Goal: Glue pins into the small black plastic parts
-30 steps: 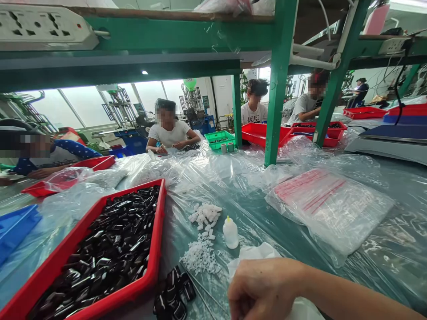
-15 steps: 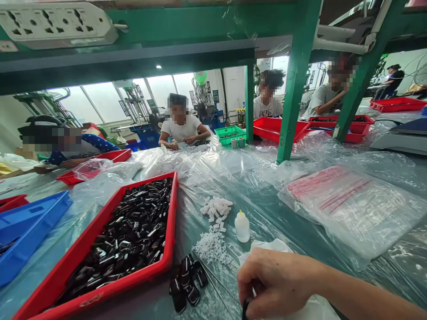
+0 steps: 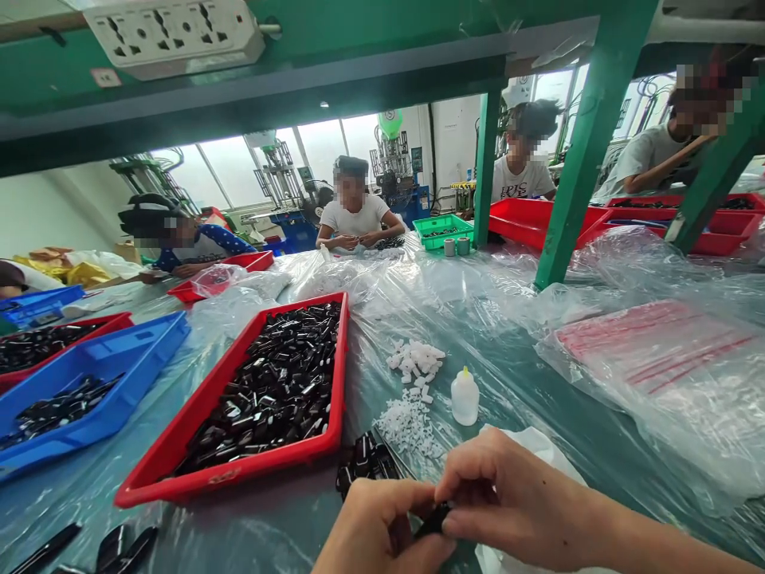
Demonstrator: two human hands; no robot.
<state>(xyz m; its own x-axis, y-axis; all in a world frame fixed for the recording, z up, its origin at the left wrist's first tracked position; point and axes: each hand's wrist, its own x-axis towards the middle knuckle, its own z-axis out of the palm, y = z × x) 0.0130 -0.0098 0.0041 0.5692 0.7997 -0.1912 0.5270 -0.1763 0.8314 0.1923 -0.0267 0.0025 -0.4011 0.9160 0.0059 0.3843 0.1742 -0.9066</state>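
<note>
Both my hands meet at the front of the table around a small black plastic part (image 3: 431, 520). My left hand (image 3: 382, 530) grips it between thumb and fingers. From the right, my right hand (image 3: 502, 494) pinches the same part at its upper end; the fingers cover much of it. Just behind my left hand lies a small group of black parts (image 3: 364, 461). Beyond them are a heap of tiny white pieces (image 3: 407, 422) and a heap of larger white pieces (image 3: 417, 360). A white dropper bottle (image 3: 464, 397) stands upright behind my right hand. White tissue (image 3: 538, 446) lies partly under that hand.
A red tray (image 3: 339, 375) full of black parts stands left of centre, with a blue tray (image 3: 170, 339) beyond it. Loose black parts (image 3: 113, 546) lie front left. Clear bags (image 3: 669, 359) lie right. A green post (image 3: 589, 159) rises from the table. Several co-workers sit opposite.
My left hand has come into view and now holds the black part together with my right hand. The view has turned left, so the table's contents appear shifted right.
</note>
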